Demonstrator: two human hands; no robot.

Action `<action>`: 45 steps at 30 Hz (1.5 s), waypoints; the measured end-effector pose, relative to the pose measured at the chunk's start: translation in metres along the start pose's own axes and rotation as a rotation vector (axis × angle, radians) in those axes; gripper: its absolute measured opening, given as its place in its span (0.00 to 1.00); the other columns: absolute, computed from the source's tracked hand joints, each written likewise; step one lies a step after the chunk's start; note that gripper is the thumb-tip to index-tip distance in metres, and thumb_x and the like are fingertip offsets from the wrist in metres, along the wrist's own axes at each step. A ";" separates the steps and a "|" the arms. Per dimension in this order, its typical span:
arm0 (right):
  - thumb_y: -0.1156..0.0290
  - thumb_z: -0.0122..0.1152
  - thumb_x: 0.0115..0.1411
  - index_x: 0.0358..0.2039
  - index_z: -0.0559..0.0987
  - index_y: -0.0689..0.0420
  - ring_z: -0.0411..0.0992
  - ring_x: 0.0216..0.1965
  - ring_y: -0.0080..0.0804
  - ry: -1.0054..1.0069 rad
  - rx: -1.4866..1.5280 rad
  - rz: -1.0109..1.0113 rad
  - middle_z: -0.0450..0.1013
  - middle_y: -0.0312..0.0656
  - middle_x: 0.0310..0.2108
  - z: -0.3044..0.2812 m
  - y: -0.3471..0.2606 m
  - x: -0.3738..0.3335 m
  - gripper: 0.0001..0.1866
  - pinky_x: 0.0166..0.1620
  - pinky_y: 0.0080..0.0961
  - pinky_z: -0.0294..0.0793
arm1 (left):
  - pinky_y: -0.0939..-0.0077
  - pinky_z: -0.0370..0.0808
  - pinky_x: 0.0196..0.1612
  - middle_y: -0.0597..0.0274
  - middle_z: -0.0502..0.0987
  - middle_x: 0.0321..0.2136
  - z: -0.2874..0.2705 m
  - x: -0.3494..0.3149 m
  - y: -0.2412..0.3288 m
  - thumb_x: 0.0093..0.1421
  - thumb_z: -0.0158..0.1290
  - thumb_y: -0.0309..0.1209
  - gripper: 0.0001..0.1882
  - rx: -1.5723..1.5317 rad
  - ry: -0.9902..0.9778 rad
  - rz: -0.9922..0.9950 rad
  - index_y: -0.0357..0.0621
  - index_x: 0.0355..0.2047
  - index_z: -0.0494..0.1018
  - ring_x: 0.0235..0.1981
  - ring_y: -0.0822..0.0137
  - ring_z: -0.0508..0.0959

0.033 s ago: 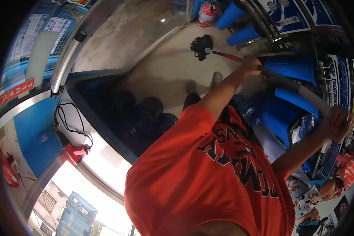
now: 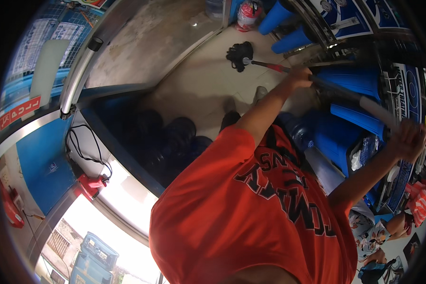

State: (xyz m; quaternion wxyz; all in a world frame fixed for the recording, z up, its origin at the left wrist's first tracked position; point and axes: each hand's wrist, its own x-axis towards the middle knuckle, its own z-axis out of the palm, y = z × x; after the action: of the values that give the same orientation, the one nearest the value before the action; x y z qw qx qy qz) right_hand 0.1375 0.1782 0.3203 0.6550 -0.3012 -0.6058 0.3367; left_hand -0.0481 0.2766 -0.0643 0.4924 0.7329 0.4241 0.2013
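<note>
A mop with a black stringy head (image 2: 239, 54) rests on the light tiled floor, beyond my feet. Its handle (image 2: 338, 90) runs slantwise up to the right, with a red section near the head. Part way along it, my left hand (image 2: 300, 77) is closed around the handle, the arm stretched out ahead. Near the handle's upper end, at the far right, my right hand (image 2: 408, 139) is closed around it, slightly blurred. The end of the handle is hidden by that hand.
Blue containers (image 2: 350, 84) line the right side. Large water bottles (image 2: 180, 130) stand in shade left of my feet. A red-and-clear bag (image 2: 247, 16) lies at the far end. A person in floral clothing (image 2: 371, 236) is at lower right. A cable (image 2: 87, 151) hangs at left.
The mop head has shifted slightly left across the floor. Both hands have moved a little with the handle, the right one slightly upward in the picture.
</note>
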 end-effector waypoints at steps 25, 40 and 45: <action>0.63 0.40 0.67 0.33 0.74 0.65 0.53 0.13 0.20 -0.021 0.281 0.577 0.53 0.30 0.11 0.076 0.104 -0.044 0.18 0.24 0.25 0.58 | 0.55 0.78 0.50 0.42 0.83 0.40 -0.053 -0.206 -0.086 0.52 0.60 0.42 0.23 0.268 -0.026 -0.644 0.41 0.45 0.81 0.44 0.44 0.83; 0.65 0.48 0.68 0.35 0.76 0.64 0.59 0.15 0.18 0.367 -0.241 0.182 0.64 0.33 0.15 0.026 -0.092 -0.047 0.14 0.21 0.20 0.58 | 0.54 0.74 0.38 0.41 0.79 0.28 0.110 -0.036 0.102 0.59 0.53 0.39 0.14 0.070 -0.214 0.030 0.39 0.33 0.79 0.34 0.42 0.79; 0.58 0.48 0.68 0.44 0.78 0.64 0.63 0.20 0.15 0.259 -0.532 0.200 0.68 0.31 0.19 0.022 -0.087 -0.069 0.20 0.26 0.17 0.60 | 0.54 0.75 0.40 0.40 0.80 0.32 0.142 0.019 0.106 0.59 0.56 0.41 0.17 0.206 -0.331 0.120 0.41 0.40 0.80 0.39 0.38 0.80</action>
State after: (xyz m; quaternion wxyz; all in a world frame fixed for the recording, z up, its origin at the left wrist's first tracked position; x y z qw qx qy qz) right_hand 0.1199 0.0708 0.3514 0.5886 -0.5605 -0.5513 0.1881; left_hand 0.1088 0.1977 -0.0336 0.4647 0.8265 0.3113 0.0626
